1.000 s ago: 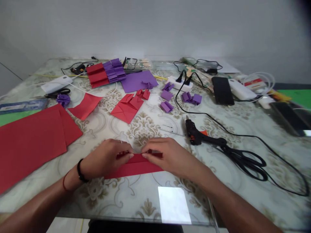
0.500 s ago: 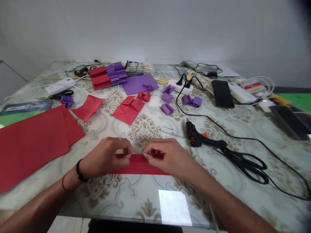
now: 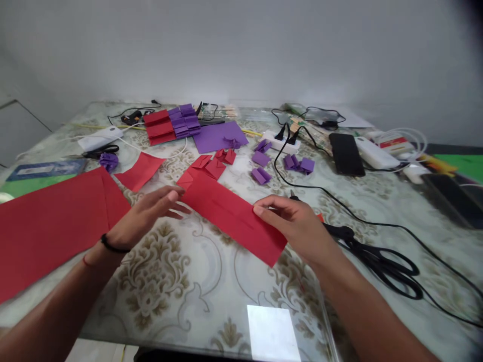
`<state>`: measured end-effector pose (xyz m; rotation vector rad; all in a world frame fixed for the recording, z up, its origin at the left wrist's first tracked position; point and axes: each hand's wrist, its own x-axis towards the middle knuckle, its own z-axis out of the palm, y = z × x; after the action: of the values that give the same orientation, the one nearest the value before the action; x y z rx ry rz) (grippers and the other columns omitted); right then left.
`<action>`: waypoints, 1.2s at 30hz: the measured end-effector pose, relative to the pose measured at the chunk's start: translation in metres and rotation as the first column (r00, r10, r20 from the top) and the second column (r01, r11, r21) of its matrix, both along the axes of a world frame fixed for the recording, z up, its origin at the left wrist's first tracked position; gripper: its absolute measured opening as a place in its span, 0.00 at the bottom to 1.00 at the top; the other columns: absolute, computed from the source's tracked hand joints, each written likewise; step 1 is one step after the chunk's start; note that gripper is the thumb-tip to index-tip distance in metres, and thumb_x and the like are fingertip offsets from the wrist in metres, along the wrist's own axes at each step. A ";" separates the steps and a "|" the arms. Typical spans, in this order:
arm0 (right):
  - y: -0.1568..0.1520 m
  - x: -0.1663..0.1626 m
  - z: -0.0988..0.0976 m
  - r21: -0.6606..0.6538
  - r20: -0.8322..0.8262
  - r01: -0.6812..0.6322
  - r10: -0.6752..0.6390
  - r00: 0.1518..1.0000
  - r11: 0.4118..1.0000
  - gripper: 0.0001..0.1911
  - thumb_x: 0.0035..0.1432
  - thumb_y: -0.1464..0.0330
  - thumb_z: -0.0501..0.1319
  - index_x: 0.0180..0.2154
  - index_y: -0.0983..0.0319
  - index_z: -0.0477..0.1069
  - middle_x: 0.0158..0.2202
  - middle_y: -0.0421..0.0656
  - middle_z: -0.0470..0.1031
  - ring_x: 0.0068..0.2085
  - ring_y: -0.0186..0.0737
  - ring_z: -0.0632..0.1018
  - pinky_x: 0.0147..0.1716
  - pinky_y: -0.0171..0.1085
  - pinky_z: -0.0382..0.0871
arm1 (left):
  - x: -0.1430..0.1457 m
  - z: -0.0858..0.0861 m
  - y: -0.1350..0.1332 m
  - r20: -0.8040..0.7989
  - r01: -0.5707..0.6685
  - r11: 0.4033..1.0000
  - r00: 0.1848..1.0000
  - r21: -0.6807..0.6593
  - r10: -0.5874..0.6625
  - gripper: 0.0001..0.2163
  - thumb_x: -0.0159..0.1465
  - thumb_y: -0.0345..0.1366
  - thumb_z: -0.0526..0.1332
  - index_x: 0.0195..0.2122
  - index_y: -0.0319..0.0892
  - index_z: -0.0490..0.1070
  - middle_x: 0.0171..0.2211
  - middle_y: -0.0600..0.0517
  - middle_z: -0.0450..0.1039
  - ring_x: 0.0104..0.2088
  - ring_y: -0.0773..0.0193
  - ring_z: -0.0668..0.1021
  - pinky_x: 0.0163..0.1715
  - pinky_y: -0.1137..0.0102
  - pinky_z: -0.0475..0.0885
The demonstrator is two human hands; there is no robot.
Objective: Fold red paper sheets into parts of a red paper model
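A red paper strip (image 3: pixel 230 213) is raised off the table, slanting down to the right. Thumb and fingers of my right hand (image 3: pixel 292 221) pinch its upper right edge. My left hand (image 3: pixel 153 211) is beside the strip's left end, fingers stretched out and apart; whether a fingertip touches the paper I cannot tell. Behind the strip lies a folded red paper piece (image 3: pixel 209 167), partly covered by it. To the left are large red sheets (image 3: pixel 56 221) and a smaller red scrap (image 3: pixel 140 171). My right hand partly hides a black glue gun (image 3: pixel 337 231).
Black-handled scissors (image 3: pixel 388 266) and a black cord lie at the right. Farther back are folded purple pieces (image 3: pixel 261 175), a purple sheet (image 3: pixel 219 136), a white power strip (image 3: pixel 281 143) and a phone (image 3: pixel 346 153). The table's front edge runs along the bottom.
The red strip has come up off the table and turned slantwise in my right hand. My left hand has let go of it, moved left and spread its fingers.
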<state>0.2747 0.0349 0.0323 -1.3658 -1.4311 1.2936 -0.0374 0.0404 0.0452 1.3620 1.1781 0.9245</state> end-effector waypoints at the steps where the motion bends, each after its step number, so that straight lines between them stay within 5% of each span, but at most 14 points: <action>1: -0.003 -0.006 -0.003 -0.046 -0.069 0.035 -0.038 0.997 0.998 0.16 0.56 0.53 0.71 0.34 0.59 0.78 0.31 0.40 0.76 0.30 0.36 0.72 0.28 0.34 0.63 | 0.007 -0.003 -0.004 0.071 0.087 0.995 0.994 -0.054 -0.083 0.26 0.66 0.59 0.65 0.50 0.42 0.78 0.46 0.43 0.81 0.44 0.49 0.84 0.44 0.58 0.81; 3: -0.011 -0.020 -0.008 -0.138 -0.179 0.030 -0.054 0.982 0.990 0.17 0.56 0.53 0.72 0.33 0.59 0.77 0.30 0.39 0.75 0.29 0.35 0.71 0.28 0.34 0.62 | 0.022 -0.010 -0.013 0.111 0.162 0.982 0.982 -0.097 -0.151 0.24 0.65 0.57 0.66 0.49 0.40 0.78 0.47 0.43 0.81 0.46 0.49 0.83 0.45 0.58 0.80; 6: -0.024 -0.037 -0.014 -0.228 -0.264 -0.106 0.043 0.964 0.968 0.18 0.59 0.52 0.69 0.33 0.60 0.74 0.27 0.37 0.72 0.27 0.34 0.69 0.27 0.34 0.60 | 0.037 -0.016 -0.026 0.057 0.054 0.995 0.997 -0.083 -0.050 0.17 0.62 0.51 0.71 0.40 0.40 0.78 0.41 0.48 0.81 0.41 0.55 0.81 0.42 0.64 0.78; 9: -0.032 -0.046 -0.015 -0.166 -0.236 -0.266 0.223 0.946 0.950 0.17 0.61 0.54 0.69 0.31 0.61 0.72 0.27 0.37 0.69 0.29 0.34 0.68 0.30 0.34 0.60 | 0.040 -0.018 -0.032 0.060 0.003 0.995 0.998 -0.100 0.003 0.14 0.63 0.46 0.72 0.35 0.41 0.74 0.34 0.53 0.78 0.35 0.62 0.77 0.36 0.69 0.75; 12: -0.034 -0.047 -0.012 -0.125 -0.221 -0.339 0.307 0.926 0.932 0.15 0.63 0.56 0.67 0.34 0.61 0.73 0.29 0.37 0.70 0.31 0.34 0.69 0.32 0.34 0.63 | 0.039 -0.017 -0.033 0.074 0.111 0.988 0.992 -0.107 -0.103 0.12 0.65 0.44 0.70 0.36 0.41 0.74 0.34 0.54 0.76 0.33 0.64 0.75 0.34 0.72 0.73; 15: -0.032 -0.046 -0.011 -0.125 -0.226 -0.324 0.291 0.930 0.938 0.14 0.65 0.57 0.66 0.36 0.61 0.74 0.29 0.37 0.71 0.31 0.35 0.72 0.33 0.35 0.65 | 0.040 -0.016 -0.035 -0.015 0.213 0.974 0.976 -0.081 -0.215 0.09 0.67 0.42 0.68 0.35 0.41 0.75 0.34 0.54 0.76 0.34 0.65 0.75 0.35 0.72 0.72; 22: -0.030 -0.045 -0.010 -0.140 -0.146 -0.325 0.305 0.941 0.935 0.11 0.61 0.61 0.65 0.30 0.59 0.69 0.27 0.36 0.68 0.29 0.34 0.68 0.30 0.35 0.63 | 0.040 -0.011 -0.038 0.000 0.067 0.982 0.998 -0.175 -0.068 0.15 0.67 0.48 0.67 0.36 0.39 0.76 0.33 0.50 0.80 0.34 0.61 0.78 0.34 0.69 0.74; 27: -0.032 -0.045 -0.009 -0.092 -0.133 -0.282 0.269 0.954 0.955 0.10 0.63 0.61 0.64 0.33 0.60 0.71 0.28 0.36 0.66 0.30 0.34 0.67 0.30 0.35 0.61 | 0.041 -0.012 -0.038 -0.016 0.104 0.974 0.994 -0.201 -0.109 0.15 0.64 0.48 0.70 0.31 0.40 0.77 0.28 0.54 0.77 0.29 0.65 0.76 0.29 0.73 0.71; 36: -0.029 -0.043 -0.007 -0.068 -0.150 -0.258 0.245 0.958 0.964 0.09 0.62 0.62 0.65 0.32 0.60 0.71 0.27 0.35 0.68 0.30 0.34 0.68 0.31 0.35 0.60 | 0.040 -0.009 -0.034 0.001 0.133 0.966 0.991 -0.222 -0.136 0.14 0.64 0.47 0.71 0.37 0.40 0.81 0.33 0.51 0.81 0.31 0.64 0.78 0.31 0.73 0.72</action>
<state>0.2314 0.0060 0.0251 -1.1484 -1.5018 1.6001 0.0025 0.0068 0.0359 1.2527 1.1476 0.6667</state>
